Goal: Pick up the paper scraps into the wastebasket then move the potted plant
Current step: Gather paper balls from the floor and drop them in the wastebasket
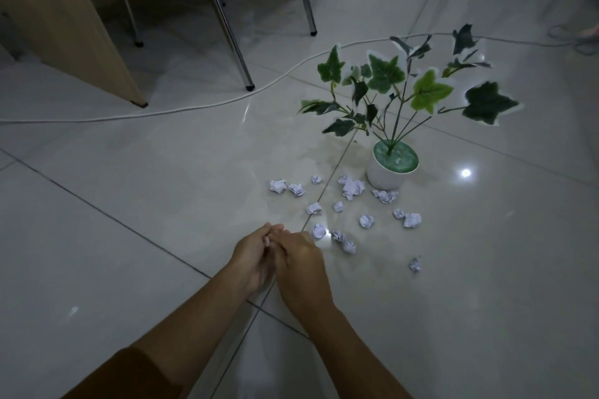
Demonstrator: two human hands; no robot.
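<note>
My left hand and right hand are clasped together, fingers closed, empty as far as I can tell; the nearest paper scrap lies on the floor just beyond my right hand.

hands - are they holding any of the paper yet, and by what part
It cannot be told. The left hand and right hand are pressed together, hiding whatever may be between them. The paper scraps that show all lie on the floor.

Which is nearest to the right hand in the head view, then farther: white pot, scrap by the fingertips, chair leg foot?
From the right hand:
1. Scrap by the fingertips, just right of the fingers.
2. White pot, farther right.
3. Chair leg foot, far ahead.
</note>
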